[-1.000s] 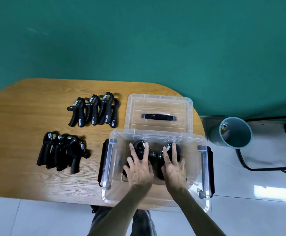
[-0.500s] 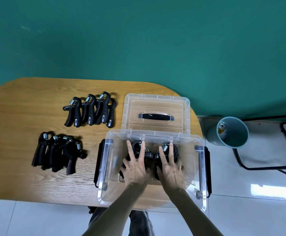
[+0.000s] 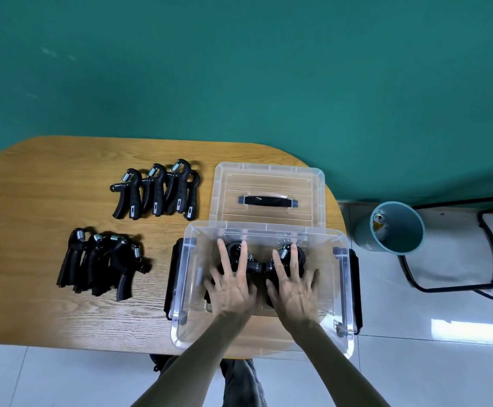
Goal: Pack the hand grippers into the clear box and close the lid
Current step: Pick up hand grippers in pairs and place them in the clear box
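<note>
Both hands lie flat inside the clear box (image 3: 342, 292) at lower centre. The left hand (image 3: 230, 286) and right hand (image 3: 293, 289) have fingers spread wide, each grip resting on, not clasping, the black hand grippers in the box (image 3: 258, 265). The lid (image 3: 268, 192) lies above; two gripper groups (image 3: 157, 192) (image 3: 101, 262) sit left on the surface (image 3: 33, 186).

Black hand grippers (image 3: 157, 193) with silver springs, clear box (image 3: 340, 289) with black side latches, clear lid (image 3: 268, 183) with black handle, light wood-grain table (image 3: 48, 186), teal wall (image 3: 239, 69), teal bin (image 3: 397, 229), white tile floor (image 3: 444, 362).
</note>
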The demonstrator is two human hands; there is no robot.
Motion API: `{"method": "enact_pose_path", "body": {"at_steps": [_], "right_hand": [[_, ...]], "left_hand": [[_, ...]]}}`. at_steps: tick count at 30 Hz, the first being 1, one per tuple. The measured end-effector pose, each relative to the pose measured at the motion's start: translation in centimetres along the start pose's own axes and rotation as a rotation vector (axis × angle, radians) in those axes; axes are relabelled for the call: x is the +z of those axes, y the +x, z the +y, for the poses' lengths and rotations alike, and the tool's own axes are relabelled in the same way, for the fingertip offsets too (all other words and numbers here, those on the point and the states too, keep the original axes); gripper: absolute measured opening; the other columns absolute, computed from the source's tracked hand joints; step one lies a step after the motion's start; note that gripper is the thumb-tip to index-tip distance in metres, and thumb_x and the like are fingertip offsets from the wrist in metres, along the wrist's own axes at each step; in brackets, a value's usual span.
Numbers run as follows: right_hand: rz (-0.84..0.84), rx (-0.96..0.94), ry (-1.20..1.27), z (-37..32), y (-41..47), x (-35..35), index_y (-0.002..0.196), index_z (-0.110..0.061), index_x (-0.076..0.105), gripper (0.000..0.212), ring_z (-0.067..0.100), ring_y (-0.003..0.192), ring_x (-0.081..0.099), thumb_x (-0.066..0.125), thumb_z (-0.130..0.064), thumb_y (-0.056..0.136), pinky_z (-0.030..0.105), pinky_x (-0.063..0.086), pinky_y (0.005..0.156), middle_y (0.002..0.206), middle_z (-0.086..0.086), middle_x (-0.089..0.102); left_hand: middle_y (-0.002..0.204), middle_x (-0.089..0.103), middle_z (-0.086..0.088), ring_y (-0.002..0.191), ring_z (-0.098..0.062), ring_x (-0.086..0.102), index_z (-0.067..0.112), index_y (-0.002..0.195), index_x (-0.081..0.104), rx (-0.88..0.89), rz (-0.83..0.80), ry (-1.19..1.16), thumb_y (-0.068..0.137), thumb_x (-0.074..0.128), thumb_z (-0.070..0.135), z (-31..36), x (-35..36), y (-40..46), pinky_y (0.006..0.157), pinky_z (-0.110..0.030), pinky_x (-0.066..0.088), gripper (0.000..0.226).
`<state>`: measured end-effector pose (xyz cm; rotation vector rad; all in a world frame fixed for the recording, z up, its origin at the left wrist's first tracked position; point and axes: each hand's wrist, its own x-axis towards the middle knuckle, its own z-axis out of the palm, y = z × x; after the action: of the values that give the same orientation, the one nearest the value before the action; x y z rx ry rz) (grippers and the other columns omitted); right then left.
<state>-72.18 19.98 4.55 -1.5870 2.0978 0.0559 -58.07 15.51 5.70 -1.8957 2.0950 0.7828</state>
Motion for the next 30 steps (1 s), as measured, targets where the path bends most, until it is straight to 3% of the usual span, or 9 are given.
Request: {"method": "enact_pose_path", "body": {"at_steps": [4, 8, 12, 17, 20, 26, 30], "right_hand": [[0.111, -0.01, -0.057, -1.3, -0.8, -1.3, 0.16, -0.033, 0.019, 0.063, 0.045, 0.148, 0.023, 0.029, -0.048, 0.1, 0.067, 0.028, 0.114, 0.168, 0.012, 0.011], [0.186, -0.06, -0.083, -3.1, -1.8, -3.6, 0.158, -0.029, 0.026, 0.062, 0.045, 0.141, 0.034, 0.036, -0.044, 0.099, 0.063, 0.031, 0.113, 0.164, 0.017, 0.024], [0.25, -0.073, -0.095, -5.3, -2.7, -6.9, 0.159, -0.026, 0.025, 0.063, 0.045, 0.139, 0.038, 0.035, -0.043, 0.1, 0.06, 0.035, 0.112, 0.164, 0.018, 0.025], [0.286, -0.103, -0.17, -8.5, -3.3, -10.3, 0.16, -0.025, 0.021, 0.063, 0.046, 0.138, 0.04, 0.031, -0.047, 0.101, 0.06, 0.038, 0.109, 0.162, 0.02, 0.028], [0.304, -0.136, -0.205, -11.7, -3.6, -11.6, 0.16, -0.024, 0.022, 0.063, 0.046, 0.138, 0.039, 0.028, -0.048, 0.102, 0.06, 0.037, 0.11, 0.163, 0.02, 0.026], [0.32, -0.191, -0.208, -20.6, -3.9, -12.6, 0.154, -0.019, 0.036, 0.06, 0.045, 0.136, 0.043, 0.029, -0.046, 0.102, 0.06, 0.038, 0.109, 0.155, 0.021, 0.04], [0.312, -0.216, -0.216, -26.6, -3.8, -11.5, 0.153, -0.017, 0.038, 0.059, 0.045, 0.133, 0.047, 0.026, -0.047, 0.103, 0.06, 0.039, 0.109, 0.152, 0.022, 0.044]], "left_hand": [[0.165, -0.03, -0.014, 0.155, -0.041, 0.005, 0.028, 0.161, -0.016, 0.083, 0.128, 0.032, 0.096, 0.043, 0.047, -0.8, -0.1, -1.4, 0.122, -0.058, 0.022, 0.09], [0.168, -0.015, -0.017, 0.156, -0.037, 0.008, 0.018, 0.163, -0.006, 0.165, 0.2, 0.108, 0.098, 0.041, 0.046, -0.6, -2.4, -1.9, 0.121, -0.053, 0.022, 0.085], [0.17, -0.006, -0.018, 0.156, -0.035, 0.007, 0.017, 0.163, 0.001, 0.302, 0.282, 0.166, 0.101, 0.028, 0.046, -1.8, -6.2, -2.8, 0.122, -0.051, 0.018, 0.074], [0.168, -0.02, -0.018, 0.155, -0.037, -0.008, 0.017, 0.16, -0.018, 0.26, 0.316, 0.203, 0.103, 0.007, 0.052, -5.4, -10.8, -3.5, 0.125, -0.052, 0.009, 0.071], [0.168, -0.018, -0.018, 0.156, -0.034, -0.002, 0.017, 0.16, -0.019, 0.207, 0.337, 0.172, 0.104, 0.007, 0.055, -7.9, -13.7, -4.0, 0.125, -0.052, 0.012, 0.073], [0.169, 0.011, -0.017, 0.145, -0.035, 0.035, 0.016, 0.163, 0.006, 0.112, 0.337, 0.129, 0.104, 0.012, 0.052, -15.0, -18.5, -5.2, 0.115, -0.052, 0.034, 0.07], [0.171, -0.003, -0.013, 0.148, -0.032, 0.03, 0.019, 0.162, -0.007, 0.025, 0.304, 0.157, 0.104, 0.005, 0.05, -21.1, -20.2, -6.1, 0.119, -0.049, 0.029, 0.067]]}}
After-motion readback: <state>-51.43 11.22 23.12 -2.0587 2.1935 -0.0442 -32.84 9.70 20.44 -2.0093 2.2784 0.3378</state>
